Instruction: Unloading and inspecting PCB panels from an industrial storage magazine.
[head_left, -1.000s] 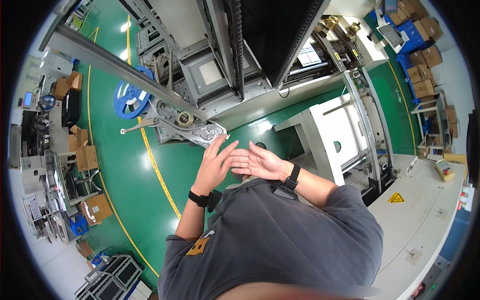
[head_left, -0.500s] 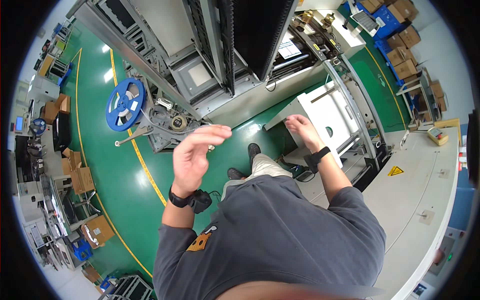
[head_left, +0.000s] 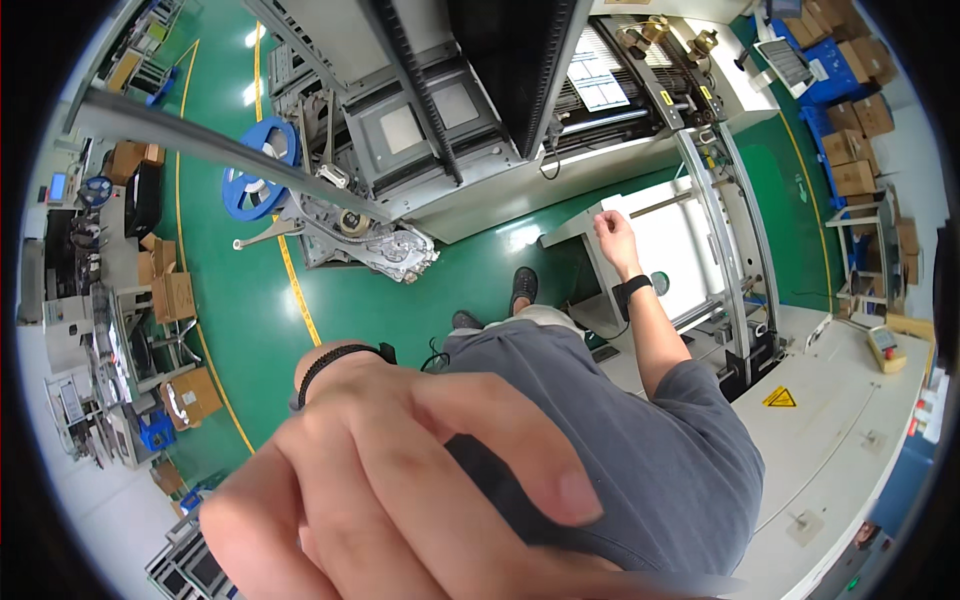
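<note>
My left hand is raised very near the camera and fills the lower middle of the view. Its thumb stands apart from the bent fingers, and nothing shows between them. The fingertips run out of sight at the lower edge, by a blurred grey rim. A dark braided band circles that wrist. My right hand hovers over the left part of a white panel on a metal-railed machine section, fingers loosely curled in and no object visible in them. A black strap is around the right wrist.
A tall machine frame stands ahead, with a metal feeder and blue reel at its left. On the right are a white cabinet top and a yellow handheld controller. Cardboard boxes sit at far left.
My left hand has come up and back toward the camera, turning its back to view. The right hand's fingers have curled in more. The view has shifted slightly.
</note>
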